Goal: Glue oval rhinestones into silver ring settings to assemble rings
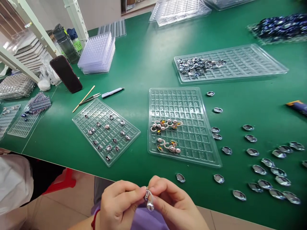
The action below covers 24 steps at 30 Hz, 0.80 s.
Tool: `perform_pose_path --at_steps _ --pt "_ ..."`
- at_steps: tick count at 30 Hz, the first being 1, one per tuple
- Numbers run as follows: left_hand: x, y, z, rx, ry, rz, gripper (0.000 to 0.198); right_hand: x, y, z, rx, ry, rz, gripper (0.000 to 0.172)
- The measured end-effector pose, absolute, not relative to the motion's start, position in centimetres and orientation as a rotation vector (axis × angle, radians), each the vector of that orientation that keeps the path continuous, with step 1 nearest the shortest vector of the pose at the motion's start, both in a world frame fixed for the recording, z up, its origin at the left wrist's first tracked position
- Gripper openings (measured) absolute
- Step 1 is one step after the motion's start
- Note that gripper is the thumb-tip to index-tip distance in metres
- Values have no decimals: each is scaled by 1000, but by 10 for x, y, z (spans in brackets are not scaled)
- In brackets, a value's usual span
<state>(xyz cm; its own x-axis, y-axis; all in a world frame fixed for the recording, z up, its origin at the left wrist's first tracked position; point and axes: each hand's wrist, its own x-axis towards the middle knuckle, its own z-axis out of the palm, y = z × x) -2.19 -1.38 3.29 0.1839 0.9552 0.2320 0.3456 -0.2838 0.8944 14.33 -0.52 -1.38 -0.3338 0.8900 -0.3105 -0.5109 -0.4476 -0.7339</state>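
Below the table's front edge, my left hand (121, 201) and my right hand (174, 203) meet fingertip to fingertip. Both are closed in a pinch on a small ring-like piece (150, 204), silvery with a pale curved band and a shiny rounded end. My fingertips cover part of it. Similar curved pieces (165, 124) with silver beads and amber stones lie in two clusters on a clear gridded tray (187, 102) ahead. A smaller clear tray (115, 123), left of it, carries scattered small silvery parts (108, 148).
Silvery oval pieces (259, 169) are strewn over the green table (139, 60) at right. Another tray (249, 64) bears a shiny heap. Tweezers (90, 98), a wooden stick (83, 98), a pen (112, 92) and a phone (66, 74) lie left. A person's white sleeve (15, 183) is at far left.
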Motion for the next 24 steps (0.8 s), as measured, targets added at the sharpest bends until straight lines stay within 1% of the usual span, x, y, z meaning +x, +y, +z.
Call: perform_pose_path --at_steps 3,6,9,12,17,19,22,24 --pt "-21 -14 30 1648 1232 1120 43 142 -7 -15 -907 -678 1881 14" --pt "-19 -15 26 1530 1226 1137 38 144 -7 -14 -954 -763 1853 11" --pt "-17 -14 24 1488 1196 1158 39 149 -4 -9 -967 -990 1846 18" --pt "-16 -13 24 1537 1206 1188 36 152 4 -1 -888 -1254 1725 18" --pt "-18 -12 25 1727 1296 1214 26 152 11 7 -854 -1405 1540 16" --pt "-19 -10 25 1717 1269 1193 30 153 10 8 -853 -1453 1455 15" --pt "-18 -7 26 1647 1191 1115 46 154 8 11 -848 -1523 1338 15" --pt "-16 -5 27 1618 1135 1064 45 155 7 13 -820 -1544 1254 15"
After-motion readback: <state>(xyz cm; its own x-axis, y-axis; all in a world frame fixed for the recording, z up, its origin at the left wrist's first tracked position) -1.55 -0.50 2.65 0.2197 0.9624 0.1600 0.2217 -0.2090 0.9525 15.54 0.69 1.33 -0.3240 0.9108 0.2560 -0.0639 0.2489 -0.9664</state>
